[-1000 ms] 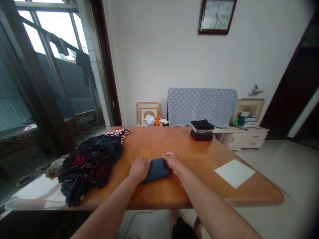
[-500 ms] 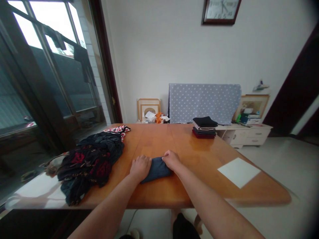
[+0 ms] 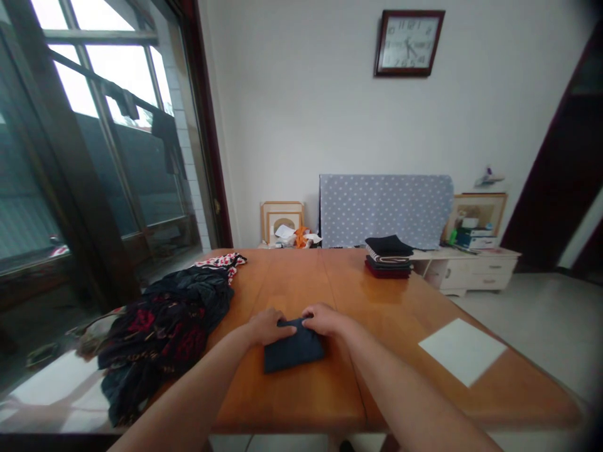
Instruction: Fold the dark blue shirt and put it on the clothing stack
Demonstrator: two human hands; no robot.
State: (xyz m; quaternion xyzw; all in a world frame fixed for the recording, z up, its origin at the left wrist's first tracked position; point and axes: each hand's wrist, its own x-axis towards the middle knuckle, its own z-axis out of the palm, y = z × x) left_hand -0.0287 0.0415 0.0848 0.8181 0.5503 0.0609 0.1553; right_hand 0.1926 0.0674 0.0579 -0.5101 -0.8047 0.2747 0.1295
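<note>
A dark blue, folded rectangular piece of cloth (image 3: 294, 353) lies at the near middle of a glossy orange-brown wooden tabletop (image 3: 301, 282), with 2 bare hands at its far edge. The left hand (image 3: 269, 326) grips the far left part, its thumb laid across the top and its fingers bent over the edge. The right hand (image 3: 324, 319) pinches the far right corner between thumb and fingers. The 2 thumbs point toward each other, near but apart.

To the left of the cloth sprawls a crumpled heap of dark clothes with red patterning (image 3: 164, 326); a red-and-white patterned fabric (image 3: 223, 260) sits at its far end. Toward the far right edge stands a neat stack of folded black, striped and maroon garments (image 3: 389, 257). Nearer, on the right, lies a flat white four-sided sheet (image 3: 462, 351).
</note>
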